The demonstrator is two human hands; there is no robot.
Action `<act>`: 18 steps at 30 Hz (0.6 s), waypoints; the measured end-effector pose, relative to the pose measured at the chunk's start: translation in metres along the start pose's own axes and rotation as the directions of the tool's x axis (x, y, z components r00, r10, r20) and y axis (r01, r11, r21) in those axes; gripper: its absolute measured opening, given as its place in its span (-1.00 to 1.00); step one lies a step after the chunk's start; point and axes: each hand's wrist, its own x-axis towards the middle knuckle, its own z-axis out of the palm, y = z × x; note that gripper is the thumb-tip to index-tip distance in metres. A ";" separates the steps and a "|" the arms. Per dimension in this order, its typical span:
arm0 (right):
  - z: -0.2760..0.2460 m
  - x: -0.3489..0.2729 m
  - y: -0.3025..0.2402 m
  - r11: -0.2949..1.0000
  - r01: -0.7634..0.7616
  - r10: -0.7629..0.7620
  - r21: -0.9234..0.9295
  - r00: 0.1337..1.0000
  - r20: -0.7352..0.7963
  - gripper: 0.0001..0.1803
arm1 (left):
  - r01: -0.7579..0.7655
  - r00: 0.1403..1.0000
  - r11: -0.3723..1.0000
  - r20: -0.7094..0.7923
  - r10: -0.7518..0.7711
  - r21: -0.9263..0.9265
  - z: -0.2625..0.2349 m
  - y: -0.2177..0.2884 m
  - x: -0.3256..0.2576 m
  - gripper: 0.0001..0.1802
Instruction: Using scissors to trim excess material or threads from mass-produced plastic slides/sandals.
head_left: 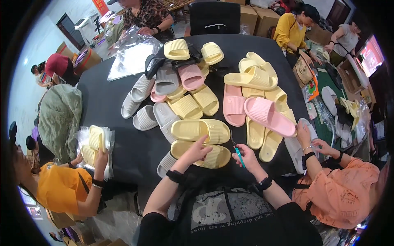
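Observation:
In front of me two pale yellow slippers lie side by side, a far one (191, 130) and a near one (217, 156), toes to the right. My left hand (195, 152) reaches over the near slipper. Its index finger is stretched toward the far slipper's strap, and nothing shows in its grasp. My right hand (247, 156), just right of the pair, is closed around slim teal-handled snips (239, 158). Their dark tip points away from me, beside the slippers' toe ends. A grey slipper (166, 165) is partly hidden behind my left wrist.
Yellow, grey and pink slippers are heaped on the dark table (123, 151), with a pink slipper (270, 116) at right. Clear plastic bags (131, 57) lie at the far left. Co-workers sit close on both sides: an orange shirt (65, 186) left, a peach shirt (340, 192) right.

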 end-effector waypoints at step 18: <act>0.007 -0.044 -0.034 0.865 0.319 -0.301 -0.388 0.948 0.108 -0.45 | -0.225 0.955 0.729 -0.293 0.035 -0.646 0.017 0.042 -0.039 -0.59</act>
